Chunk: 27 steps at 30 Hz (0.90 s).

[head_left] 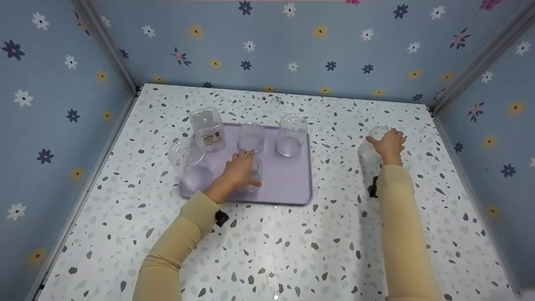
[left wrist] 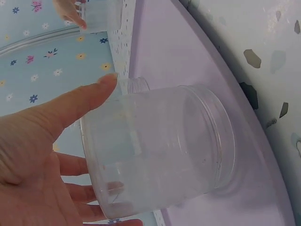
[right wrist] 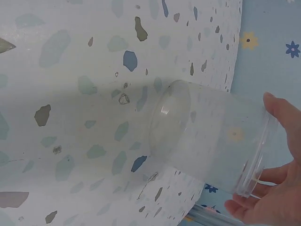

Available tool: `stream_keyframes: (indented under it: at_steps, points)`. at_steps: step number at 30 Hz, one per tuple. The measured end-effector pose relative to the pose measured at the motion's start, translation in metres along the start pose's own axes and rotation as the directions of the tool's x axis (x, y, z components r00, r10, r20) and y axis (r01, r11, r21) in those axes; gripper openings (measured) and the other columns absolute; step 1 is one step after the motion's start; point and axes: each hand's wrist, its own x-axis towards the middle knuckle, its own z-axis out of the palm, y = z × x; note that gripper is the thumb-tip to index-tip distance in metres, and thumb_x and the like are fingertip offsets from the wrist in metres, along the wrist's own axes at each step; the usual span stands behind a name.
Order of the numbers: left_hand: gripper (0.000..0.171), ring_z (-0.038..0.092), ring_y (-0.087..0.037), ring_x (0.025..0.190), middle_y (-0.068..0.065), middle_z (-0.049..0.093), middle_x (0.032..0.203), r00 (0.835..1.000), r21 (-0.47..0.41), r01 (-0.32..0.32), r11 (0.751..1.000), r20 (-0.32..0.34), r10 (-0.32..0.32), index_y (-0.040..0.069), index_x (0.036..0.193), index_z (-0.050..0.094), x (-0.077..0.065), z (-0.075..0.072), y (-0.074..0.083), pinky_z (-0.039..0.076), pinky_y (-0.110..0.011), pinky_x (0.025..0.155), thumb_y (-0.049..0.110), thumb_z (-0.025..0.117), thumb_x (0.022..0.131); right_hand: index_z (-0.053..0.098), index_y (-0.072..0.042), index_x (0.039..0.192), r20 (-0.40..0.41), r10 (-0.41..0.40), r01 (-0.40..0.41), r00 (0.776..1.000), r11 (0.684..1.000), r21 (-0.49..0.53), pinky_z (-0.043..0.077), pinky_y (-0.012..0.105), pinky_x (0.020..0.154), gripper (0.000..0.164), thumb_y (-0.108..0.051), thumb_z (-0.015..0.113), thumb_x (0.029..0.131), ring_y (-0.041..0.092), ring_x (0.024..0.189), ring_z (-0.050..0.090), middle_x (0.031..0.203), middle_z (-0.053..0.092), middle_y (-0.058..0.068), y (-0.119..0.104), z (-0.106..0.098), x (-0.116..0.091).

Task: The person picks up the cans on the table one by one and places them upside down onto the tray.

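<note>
In the head view, my left hand (head_left: 238,169) spans a clear plastic jar (head_left: 250,184) on a lilac tray (head_left: 284,184). The left wrist view shows this jar (left wrist: 160,150) mouth-down, its ridged rim against the tray; my thumb lies along one side and fingers curl behind the other. Off to the right, my right hand (head_left: 388,145) holds a second clear jar (head_left: 368,154) around its top. Seen from the right wrist, that jar (right wrist: 207,132) has its base on the speckled table, with my thumb and fingers at opposite sides of its rim.
Also on the tray are a tall jar (head_left: 196,177), a labelled square jar (head_left: 213,138), a short jar (head_left: 250,138) and another tall jar (head_left: 290,144). Flowered panels (head_left: 284,50) border the speckled table (head_left: 292,251) at the back and sides.
</note>
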Motion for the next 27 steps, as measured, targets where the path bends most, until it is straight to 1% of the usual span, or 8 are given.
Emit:
stream_keyframes:
  at_steps: [5, 7, 11, 15, 18, 23, 27]
  points:
    - [0.108, 0.028, -0.041, 0.118, -0.027, 0.026, 0.134, 1.0, 0.004, 0.021, 1.0, 0.002, -0.021, -0.004, 0.138, 0.021, -0.003, -0.003, 0.001, 0.031, -0.055, 0.089, 0.039, 0.08, 0.059, 0.011, 0.019, 0.132, -0.005, -0.002, 0.002, 1.0, 1.0, 0.028, 0.019, 0.054, 0.098, 0.092, -0.042, 0.058, 0.082, 0.048, 0.123, 0.013, 0.131, 0.015, 0.038, 0.001, -0.001, -0.001]
    - [0.11, 0.027, -0.041, 0.119, -0.027, 0.025, 0.135, 1.0, 0.011, 0.029, 1.0, 0.001, -0.029, -0.005, 0.138, 0.02, -0.004, -0.005, 0.002, 0.03, -0.054, 0.09, 0.04, 0.08, 0.058, 0.013, 0.019, 0.131, -0.014, -0.01, 0.01, 1.0, 1.0, 0.028, 0.02, 0.053, 0.099, 0.09, -0.041, 0.059, 0.082, 0.047, 0.123, 0.015, 0.131, 0.017, 0.037, 0.002, -0.002, -0.002]
    - [0.109, 0.028, -0.041, 0.119, -0.028, 0.026, 0.134, 1.0, 0.037, 0.019, 0.999, -0.013, -0.019, -0.006, 0.137, 0.021, -0.006, -0.008, 0.004, 0.032, -0.053, 0.089, 0.043, 0.079, 0.059, 0.016, 0.02, 0.13, -0.037, -0.035, 0.036, 0.999, 0.999, 0.024, 0.022, 0.051, 0.099, 0.089, -0.04, 0.06, 0.081, 0.047, 0.122, 0.02, 0.13, 0.019, 0.038, 0.004, -0.004, -0.005]
    - [0.105, 0.029, -0.042, 0.118, -0.029, 0.028, 0.132, 0.999, 0.044, 0.009, 0.999, -0.046, -0.007, -0.008, 0.135, 0.023, -0.008, -0.01, 0.005, 0.034, -0.053, 0.089, 0.042, 0.078, 0.061, 0.016, 0.019, 0.131, -0.054, -0.054, 0.056, 0.997, 0.998, 0.034, 0.021, 0.05, 0.1, 0.091, -0.042, 0.06, 0.08, 0.046, 0.122, 0.02, 0.131, 0.019, 0.038, 0.005, -0.005, -0.007]
    - [0.103, 0.031, -0.043, 0.118, -0.03, 0.029, 0.131, 0.997, 0.028, -0.009, 1.0, -0.075, 0.011, -0.009, 0.134, 0.024, -0.009, -0.01, 0.006, 0.033, -0.052, 0.09, 0.04, 0.078, 0.062, 0.016, 0.017, 0.132, -0.068, -0.065, 0.068, 0.996, 0.997, 0.048, 0.021, 0.049, 0.1, 0.092, -0.045, 0.06, 0.08, 0.045, 0.122, 0.022, 0.131, 0.02, 0.036, 0.005, -0.005, -0.009]
    - [0.1, 0.036, -0.043, 0.114, -0.031, 0.033, 0.128, 0.99, 0.009, -0.049, 0.999, -0.132, 0.05, -0.011, 0.132, 0.026, -0.012, -0.013, 0.007, 0.032, -0.049, 0.093, 0.038, 0.078, 0.062, 0.017, 0.012, 0.135, -0.08, -0.071, 0.078, 0.994, 0.993, 0.088, 0.021, 0.048, 0.1, 0.094, -0.051, 0.058, 0.078, 0.043, 0.122, 0.024, 0.133, 0.022, 0.033, 0.001, -0.002, -0.013]
    - [0.095, 0.037, -0.042, 0.115, -0.03, 0.033, 0.127, 0.983, -0.009, -0.072, 0.997, -0.168, 0.069, -0.011, 0.132, 0.028, -0.015, -0.015, 0.01, 0.03, -0.046, 0.097, 0.036, 0.076, 0.066, 0.02, 0.01, 0.136, -0.102, -0.081, 0.093, 0.992, 0.988, 0.127, 0.021, 0.047, 0.101, 0.093, -0.051, 0.059, 0.077, 0.041, 0.123, 0.026, 0.133, 0.025, 0.03, -0.001, 0.0, -0.017]
